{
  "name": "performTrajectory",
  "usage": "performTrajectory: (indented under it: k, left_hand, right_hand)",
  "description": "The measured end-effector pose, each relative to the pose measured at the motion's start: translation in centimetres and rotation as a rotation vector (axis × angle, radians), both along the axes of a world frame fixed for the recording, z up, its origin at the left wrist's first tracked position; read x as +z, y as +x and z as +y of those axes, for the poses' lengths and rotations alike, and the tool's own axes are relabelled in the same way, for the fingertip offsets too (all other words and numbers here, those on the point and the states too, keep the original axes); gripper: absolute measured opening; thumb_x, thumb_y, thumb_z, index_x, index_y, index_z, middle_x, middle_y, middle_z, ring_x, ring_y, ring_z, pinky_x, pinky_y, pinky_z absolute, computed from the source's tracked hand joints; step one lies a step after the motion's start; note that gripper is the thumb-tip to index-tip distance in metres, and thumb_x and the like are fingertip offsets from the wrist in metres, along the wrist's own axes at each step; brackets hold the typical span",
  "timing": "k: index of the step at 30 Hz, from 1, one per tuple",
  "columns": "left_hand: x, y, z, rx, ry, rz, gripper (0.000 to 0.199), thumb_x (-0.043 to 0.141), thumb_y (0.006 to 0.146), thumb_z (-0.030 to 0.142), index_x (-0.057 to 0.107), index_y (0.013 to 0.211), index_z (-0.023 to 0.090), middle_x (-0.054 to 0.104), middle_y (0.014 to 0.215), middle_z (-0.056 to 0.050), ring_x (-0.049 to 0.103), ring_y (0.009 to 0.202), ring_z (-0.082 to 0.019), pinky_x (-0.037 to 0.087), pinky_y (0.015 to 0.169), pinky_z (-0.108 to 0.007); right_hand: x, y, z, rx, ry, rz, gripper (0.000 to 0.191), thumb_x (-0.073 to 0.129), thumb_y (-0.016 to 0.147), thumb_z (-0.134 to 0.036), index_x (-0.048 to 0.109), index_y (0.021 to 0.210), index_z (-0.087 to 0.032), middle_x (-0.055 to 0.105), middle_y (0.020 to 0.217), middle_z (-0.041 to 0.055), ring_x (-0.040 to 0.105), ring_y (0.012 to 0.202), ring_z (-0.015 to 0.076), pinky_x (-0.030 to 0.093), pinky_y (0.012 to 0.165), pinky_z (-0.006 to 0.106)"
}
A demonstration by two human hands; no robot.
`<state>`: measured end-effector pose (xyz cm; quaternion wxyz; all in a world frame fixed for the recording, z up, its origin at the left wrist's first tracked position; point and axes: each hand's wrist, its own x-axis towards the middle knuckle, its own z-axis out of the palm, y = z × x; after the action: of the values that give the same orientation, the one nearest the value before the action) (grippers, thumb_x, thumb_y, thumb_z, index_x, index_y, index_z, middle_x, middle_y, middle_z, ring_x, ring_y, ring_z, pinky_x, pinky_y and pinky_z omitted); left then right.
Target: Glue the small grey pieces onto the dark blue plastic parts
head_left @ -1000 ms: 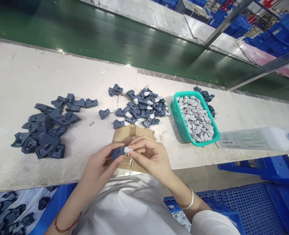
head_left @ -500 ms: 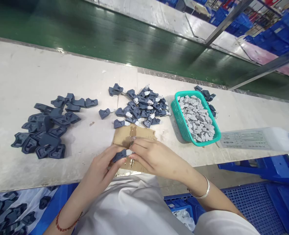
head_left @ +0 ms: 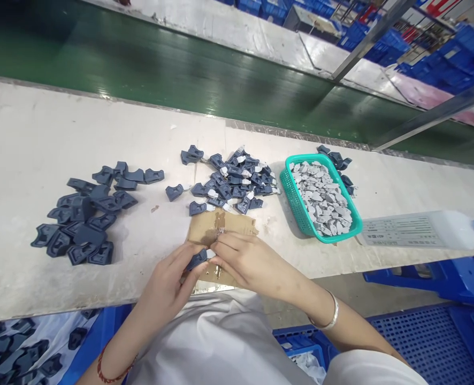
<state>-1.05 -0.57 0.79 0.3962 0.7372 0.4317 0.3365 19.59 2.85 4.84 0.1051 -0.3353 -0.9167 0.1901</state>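
Between thumb and fingers, my left hand grips a dark blue-grey plastic piece above a brown cardboard sheet. A small pale grey piece sits at the right end of the dark one. My right hand has its fingertips closed on that pale piece, pressed against the dark piece. Just beyond the cardboard lies a heap of dark pieces with pale ends. To the left is a pile of dark pieces with no pale ends showing.
A green basket of pale pieces stands right of the heap, with more dark pieces behind it. A white bottle with a blue tip lies at the right. Along the back runs a green conveyor belt. Blue crates are beyond.
The view has shifted slightly. Both hands stay together on the dark and pale pieces, and the right fingertips now cover more of the pale one.
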Motion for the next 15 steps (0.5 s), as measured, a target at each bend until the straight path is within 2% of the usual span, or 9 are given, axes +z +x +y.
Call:
performTrajectory:
  k: [5, 7, 9, 10, 12, 15]
  left_hand:
    - [-0.3, 0.4, -0.2, 0.090, -0.068, -0.051, 0.017, 0.050, 0.101, 0.021, 0.060, 0.115, 0.023, 0.067, 0.097, -0.001, 0.064, 0.080, -0.012, 0.049, 0.063, -0.018]
    - [-0.1, 0.4, -0.2, 0.133, -0.054, -0.041, 0.021, 0.049, 0.102, 0.024, 0.059, 0.121, 0.024, 0.068, 0.103, -0.003, 0.066, 0.090, -0.014, 0.053, 0.074, -0.022]
    - [0.3, -0.3, -0.2, 0.191, 0.030, 0.030, 0.031, 0.051, 0.101, 0.026, 0.054, 0.132, 0.024, 0.068, 0.118, -0.007, 0.064, 0.108, -0.019, 0.053, 0.090, -0.030]
    - [0.5, -0.9, -0.2, 0.251, 0.101, 0.088, 0.037, 0.054, 0.100, 0.027, 0.052, 0.136, 0.024, 0.066, 0.125, -0.009, 0.062, 0.115, -0.022, 0.051, 0.095, -0.034]
    - [1.1, -2.5, -0.2, 0.421, 0.268, 0.237, 0.041, 0.059, 0.097, 0.027, 0.053, 0.137, 0.022, 0.064, 0.129, -0.012, 0.059, 0.120, -0.027, 0.048, 0.101, -0.041]
    - [1.5, -5.5, -0.5, 0.679, 0.454, 0.468, 0.033, 0.065, 0.093, 0.027, 0.062, 0.125, 0.019, 0.064, 0.126, -0.016, 0.060, 0.119, -0.031, 0.041, 0.107, -0.050]
  right_hand:
    - [0.4, 0.0, 0.8, 0.010, -0.012, 0.023, 0.029, 0.041, 0.108, -0.027, 0.062, 0.092, -0.014, 0.068, 0.090, 0.0086, 0.064, 0.085, 0.0209, 0.049, 0.078, 0.031]
    - [0.9, 0.1, 1.5, 0.023, -0.042, 0.072, 0.026, 0.046, 0.107, -0.029, 0.063, 0.094, -0.015, 0.070, 0.093, 0.0079, 0.065, 0.088, 0.0204, 0.048, 0.079, 0.030]
    - [1.5, 0.2, 2.4, -0.022, -0.060, 0.106, 0.025, 0.047, 0.106, -0.031, 0.065, 0.096, -0.016, 0.070, 0.092, 0.0065, 0.065, 0.086, 0.0194, 0.047, 0.077, 0.029]
    - [1.7, 0.4, 3.0, -0.089, -0.050, 0.115, 0.027, 0.047, 0.106, -0.031, 0.065, 0.094, -0.016, 0.069, 0.089, 0.0057, 0.064, 0.083, 0.0188, 0.045, 0.073, 0.028]
    - [1.8, 0.8, 4.2, -0.313, 0.011, 0.117, 0.032, 0.046, 0.106, -0.035, 0.065, 0.088, -0.017, 0.067, 0.081, 0.0048, 0.062, 0.074, 0.0184, 0.042, 0.066, 0.028]
    - [1.2, 1.6, 5.8, -0.660, 0.110, 0.064, 0.032, 0.050, 0.104, -0.037, 0.067, 0.086, -0.018, 0.067, 0.075, 0.0052, 0.060, 0.067, 0.0199, 0.035, 0.060, 0.029]
